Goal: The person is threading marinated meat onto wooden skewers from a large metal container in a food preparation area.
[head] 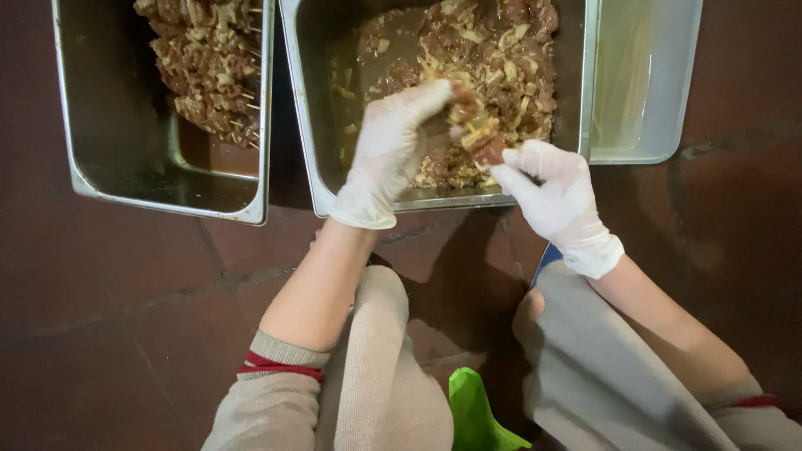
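Grip: left hand (393, 142) and right hand (551, 194) both pinch meat skewer (478, 134) above meat tray (313, 167).

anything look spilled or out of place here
Nothing stands out. The marinated meat stays inside its steel pan, finished skewers lie in the left pan, and both gloved hands, left and right, work a skewer over the pan.

Both hands wear thin white disposable gloves — the left hand (393, 150) and the right hand (558, 200) alike — wrinkled and ending in loose cuffs at the wrists; the forearms are bare; beige knitted sleeves (271, 392) are pushed up, their ribbed cuffs striped red; the trousers (380, 367) are beige-grey.
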